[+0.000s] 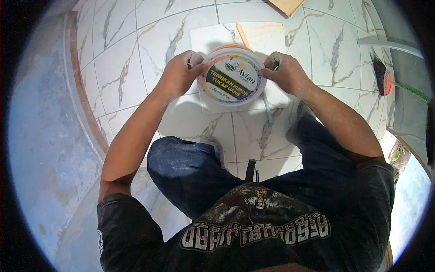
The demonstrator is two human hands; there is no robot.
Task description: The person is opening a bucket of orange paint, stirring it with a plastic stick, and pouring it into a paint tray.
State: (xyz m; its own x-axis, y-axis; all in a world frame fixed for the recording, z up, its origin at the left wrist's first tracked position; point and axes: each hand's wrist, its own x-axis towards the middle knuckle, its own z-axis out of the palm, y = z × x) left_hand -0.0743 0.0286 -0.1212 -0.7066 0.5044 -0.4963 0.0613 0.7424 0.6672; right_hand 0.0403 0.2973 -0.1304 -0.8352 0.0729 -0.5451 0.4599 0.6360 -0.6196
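A round, white-rimmed lid (232,80) with a printed green and yellow label is tilted up toward me. Its left edge is pinched between the thumb and fingers of my left hand (186,69). My right hand (284,71) grips the opposite edge the same way. Behind the lid's far edge shows a thin orange rim (230,47); the rest of that thing is hidden. A pale wooden stick (243,36) sticks out beyond it, and a thin grey strip (267,108) shows below the lid. Under these lies a white square board (209,34) with orange smears at its far right.
My bent legs (186,167) flank the near floor of white marbled tiles (122,63). A brown flat piece (288,5) lies at the far edge. To the right are a broom (386,82) with black bristles and a curved pale strip (389,43). A blue wall (45,136) stands left.
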